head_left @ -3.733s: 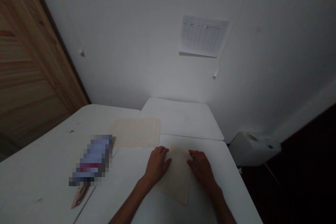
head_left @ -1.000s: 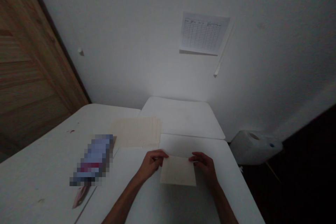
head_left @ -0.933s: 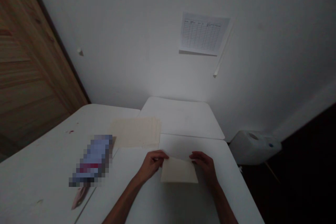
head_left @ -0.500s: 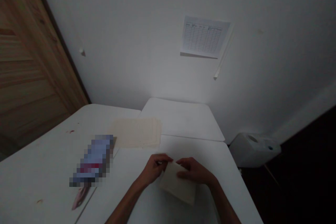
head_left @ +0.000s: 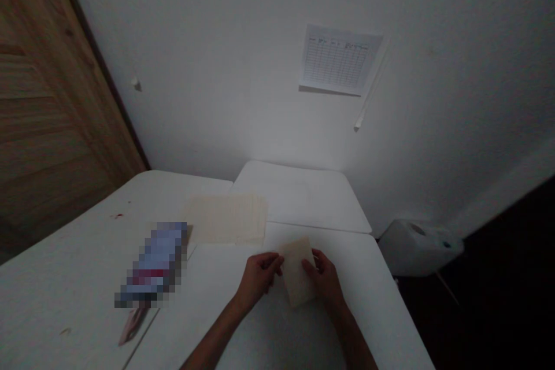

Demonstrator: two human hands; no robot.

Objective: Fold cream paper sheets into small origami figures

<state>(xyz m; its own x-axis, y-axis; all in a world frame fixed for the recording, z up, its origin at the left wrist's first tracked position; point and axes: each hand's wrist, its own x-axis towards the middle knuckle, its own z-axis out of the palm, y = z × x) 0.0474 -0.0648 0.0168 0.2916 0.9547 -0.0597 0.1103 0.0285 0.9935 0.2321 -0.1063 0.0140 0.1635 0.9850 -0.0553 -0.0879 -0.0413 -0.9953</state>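
Note:
A small folded sheet of cream paper [head_left: 297, 272] stands tilted between my hands, near the front of the white table [head_left: 208, 324]. My left hand [head_left: 259, 278] presses its fingertips against the paper's left edge. My right hand [head_left: 323, 280] holds the right edge, with the thumb on the paper's face. A stack of similar cream sheets [head_left: 225, 219] lies flat beyond my hands, out of reach of my fingers. To the left lies a pixelated, blurred blue and red object [head_left: 156, 263], too obscured to name.
A pink item [head_left: 132, 326] pokes out below the blurred object. A second white table [head_left: 299, 196] abuts the far side. A printed grid sheet [head_left: 340, 59] hangs on the wall, a wooden door [head_left: 56, 104] stands left, and a white plastic container [head_left: 416, 245] sits right, beyond the table edge.
The paper has gone from a wider flat sheet to a narrower piece, turned upright and held up between my hands. My hands have moved closer together.

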